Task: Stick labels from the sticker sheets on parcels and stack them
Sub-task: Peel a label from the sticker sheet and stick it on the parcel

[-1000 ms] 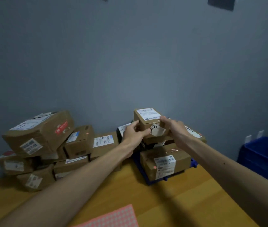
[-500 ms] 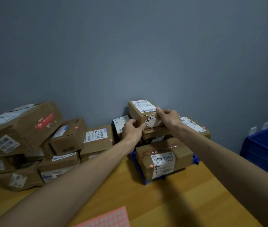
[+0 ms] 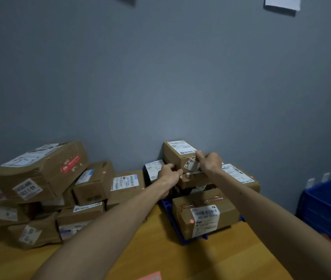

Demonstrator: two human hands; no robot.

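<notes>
So the small brown cardboard parcel (image 3: 177,156) is sitting on top of the other taped cardboard boxes (image 3: 205,211) above the blue plastic pallet (image 3: 187,241). The left hand (image 3: 169,174) is curling its fingers round the lower corner, and the right hand (image 3: 211,162) is pinching the front edge. I'd be squaring it flush before letting go

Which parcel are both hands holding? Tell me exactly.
The small parcel atop the right-hand stack: the left hand grips its lower-left corner, the right hand its right end.
</notes>
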